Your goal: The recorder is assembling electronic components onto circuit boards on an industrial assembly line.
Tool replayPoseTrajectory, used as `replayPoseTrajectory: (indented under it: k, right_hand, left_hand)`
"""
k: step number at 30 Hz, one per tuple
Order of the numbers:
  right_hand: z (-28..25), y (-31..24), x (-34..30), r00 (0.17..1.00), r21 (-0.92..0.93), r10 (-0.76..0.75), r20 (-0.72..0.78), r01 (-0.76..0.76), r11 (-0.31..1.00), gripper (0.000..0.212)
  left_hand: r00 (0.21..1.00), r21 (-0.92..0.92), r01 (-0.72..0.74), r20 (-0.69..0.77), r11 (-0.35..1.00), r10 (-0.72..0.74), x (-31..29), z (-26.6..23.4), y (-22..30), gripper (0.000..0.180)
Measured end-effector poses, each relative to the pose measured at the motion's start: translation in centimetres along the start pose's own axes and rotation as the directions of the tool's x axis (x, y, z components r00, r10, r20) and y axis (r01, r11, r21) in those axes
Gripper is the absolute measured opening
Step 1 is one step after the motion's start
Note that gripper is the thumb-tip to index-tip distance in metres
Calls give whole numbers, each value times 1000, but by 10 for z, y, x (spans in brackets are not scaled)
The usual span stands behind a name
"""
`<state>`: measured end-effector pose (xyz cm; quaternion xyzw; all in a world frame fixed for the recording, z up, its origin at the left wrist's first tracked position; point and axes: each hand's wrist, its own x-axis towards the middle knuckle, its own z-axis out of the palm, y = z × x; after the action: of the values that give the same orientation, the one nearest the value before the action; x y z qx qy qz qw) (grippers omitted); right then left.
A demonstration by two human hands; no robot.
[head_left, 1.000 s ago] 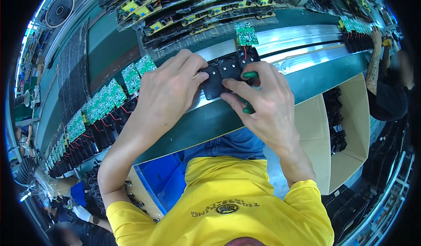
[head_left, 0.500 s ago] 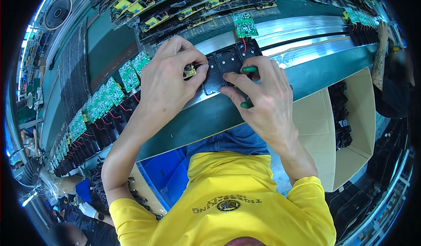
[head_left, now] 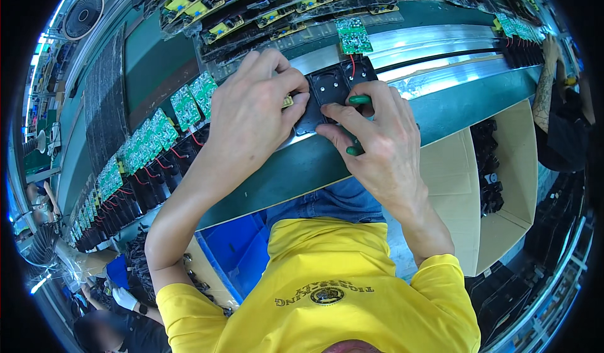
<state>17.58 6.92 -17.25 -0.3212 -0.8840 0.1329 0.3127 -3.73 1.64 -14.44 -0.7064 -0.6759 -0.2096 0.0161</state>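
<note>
The left hand (head_left: 255, 104) has slid a little to the right since the last frame, carrying a small yellow board (head_left: 287, 101) with it, and the right hand (head_left: 384, 133) stays almost where it was! So here's the board now, up between the left thumb and bent forefinger, right at the left edge of the nearest black case (head_left: 309, 120). Is it touching the case? The fingers cover too much to say. That left grip is a close pinch, no gap showing around the board.

Over to the right hand: the fingers curl round a green-handled tool (head_left: 359, 99) tucked into the palm, its working end out of sight, while thumb and forefinger stand a little apart, their tips at the row of cases. The cases sit side by side on the metal rail (head_left: 434, 45), and the far one has a red wire (head_left: 353, 65) running up to a green board (head_left: 353, 35).

How does the little board handle? Light and stiff, I'd judge, its mounted parts easily knocked, so bare edges are the place to pinch. The case looks like hard, smooth plastic, light enough to skid on that shiny rail; steadying it by the side walls seems wise, with no tugging on the thin wire.
</note>
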Motion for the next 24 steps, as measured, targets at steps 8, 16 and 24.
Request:
replayPoseTrajectory:
  k: [8,16,24]
  right_hand:
    - [-23,-14,31,1000,365,-10,-8,12,931,29]
    - [24,-33,94,953,997,296,-71,71,13,24]
    - [49,-27,99,957,990,290,20,-59,125,36]
  left_hand:
    - [999,54,-41,-10,998,42,-4,-2,-4,5]
    - [1000,48,-4,-7,999,4,-1,-2,1,6]
    - [998,-37,30,60,999,-28,-1,-1,-9,6]
